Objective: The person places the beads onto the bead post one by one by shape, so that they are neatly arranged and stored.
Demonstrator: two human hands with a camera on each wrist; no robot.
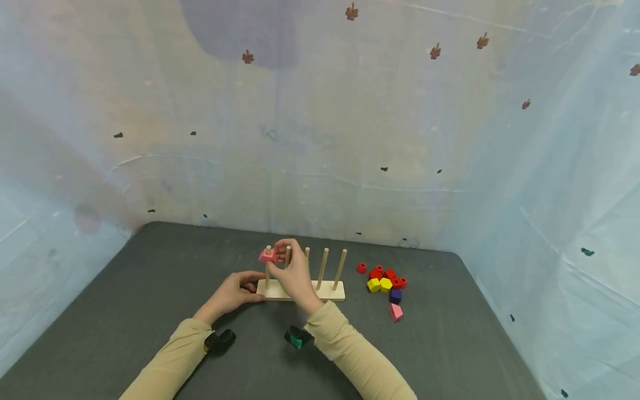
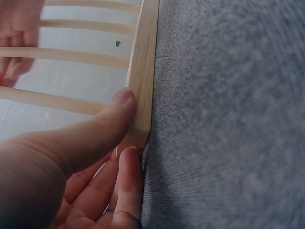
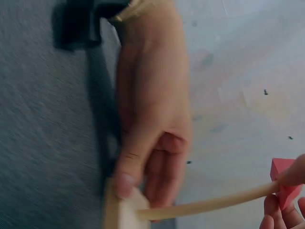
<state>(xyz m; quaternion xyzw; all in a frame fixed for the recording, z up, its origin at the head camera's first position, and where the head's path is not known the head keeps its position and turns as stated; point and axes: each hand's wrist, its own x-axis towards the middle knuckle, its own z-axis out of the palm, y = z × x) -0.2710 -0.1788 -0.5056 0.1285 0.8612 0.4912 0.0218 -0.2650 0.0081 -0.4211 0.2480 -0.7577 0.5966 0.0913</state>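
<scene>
A pegboard [image 1: 331, 294] of pale wood, with several upright pegs in a row, stands on the table. My left hand [image 1: 231, 293] grips its left end; the left wrist view shows the thumb pressed along the edge of the base [image 2: 143, 71] and the fingers around the corner. At the top of the leftmost peg, my right hand [image 1: 296, 276] pinches a pink block [image 1: 266, 255]. The peg's tip pokes out above this block, so it is threaded on. In the right wrist view the pink block [image 3: 281, 168] sits at the peg's far end, partly covered by fingers.
Right of the pegboard lies a loose group of blocks: several red ones [image 1: 389, 273], two yellow ones [image 1: 374, 285], a dark blue one [image 1: 395, 296] and a pink one [image 1: 396, 312]. The dark grey table [image 1: 450, 333] ends at a pale hanging sheet [image 1: 320, 139].
</scene>
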